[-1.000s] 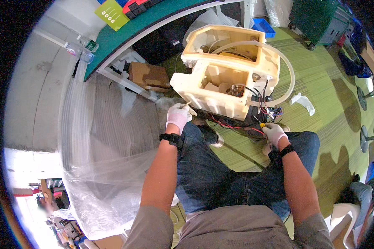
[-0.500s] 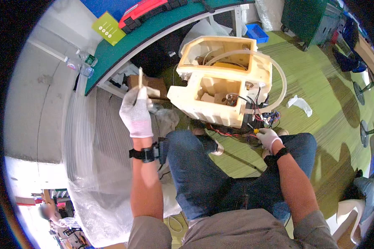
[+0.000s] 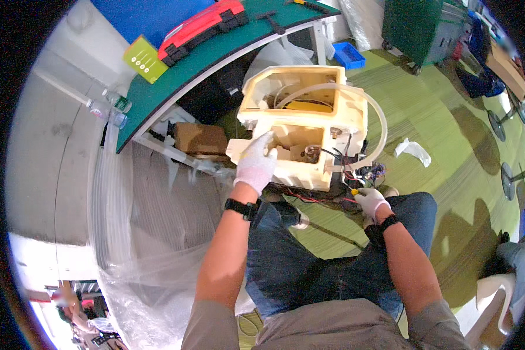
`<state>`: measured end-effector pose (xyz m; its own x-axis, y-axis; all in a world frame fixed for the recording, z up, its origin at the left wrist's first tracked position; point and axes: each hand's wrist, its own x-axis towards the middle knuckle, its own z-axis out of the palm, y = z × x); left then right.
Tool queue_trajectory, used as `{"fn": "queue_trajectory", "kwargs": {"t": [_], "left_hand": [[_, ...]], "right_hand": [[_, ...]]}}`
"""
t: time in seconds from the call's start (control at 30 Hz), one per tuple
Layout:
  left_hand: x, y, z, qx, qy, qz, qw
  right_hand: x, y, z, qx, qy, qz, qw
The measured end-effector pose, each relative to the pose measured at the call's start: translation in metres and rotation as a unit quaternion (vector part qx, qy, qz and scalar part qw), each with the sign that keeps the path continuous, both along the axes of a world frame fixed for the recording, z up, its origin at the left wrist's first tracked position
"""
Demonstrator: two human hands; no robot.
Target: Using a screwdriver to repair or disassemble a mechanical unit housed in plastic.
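Note:
My left hand (image 3: 255, 164), in a white knit glove, reaches over the left front of a cream plastic housing (image 3: 300, 176). Its thumb stands apart from its fingers beside the front opening; I make out nothing held, though the fingertips blend with the pale plastic. My right hand (image 3: 371, 202), also gloved, is closed around a small yellow-handled screwdriver (image 3: 354, 192) at the housing's lower right. Loose wires (image 3: 372, 173) in several colours bunch just beyond that hand. A clear hose (image 3: 381, 121) arches from the rear compartment round the right side.
A green-topped bench (image 3: 216, 49) at the back left carries a red toolbox (image 3: 201, 29) and a green box (image 3: 144, 59). Plastic sheeting (image 3: 151, 256) covers the left side. A blue bin (image 3: 349, 55), a green wheeled cabinet (image 3: 417, 35) and a white scrap (image 3: 413, 151) stand or lie on the floor.
My left hand has swung right from beside the housing to over its left front. The pale narrow shape at its fingertips no longer stands out. My right hand stays at the wires with the screwdriver.

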<state>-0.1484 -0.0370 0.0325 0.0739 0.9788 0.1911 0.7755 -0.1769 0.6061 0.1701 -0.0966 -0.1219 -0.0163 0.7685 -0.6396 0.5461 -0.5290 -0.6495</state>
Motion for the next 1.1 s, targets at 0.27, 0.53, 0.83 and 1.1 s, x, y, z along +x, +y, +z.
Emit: {"fn": "queue_trajectory", "kwargs": {"t": [0.27, 0.53, 0.83, 1.1], "left_hand": [[-0.003, -0.029, -0.01, 0.072, 0.037, 0.059, 0.995], [0.051, -0.067, -0.013, 0.013, 0.024, -0.022, 0.999], [0.055, -0.074, -0.149, -0.33, 0.062, -0.123, 0.934], [0.043, -0.075, -0.147, -0.389, -0.236, 0.037, 0.89]], "right_hand": [[-0.008, 0.003, -0.016, 0.095, -0.054, 0.076, 0.991], [-0.005, -0.006, 0.0, 0.045, -0.052, 0.053, 0.996], [-0.004, 0.001, -0.008, 0.049, -0.042, 0.056, 0.996], [-0.004, -0.003, 0.0, 0.163, -0.046, -0.03, 0.985]]}}
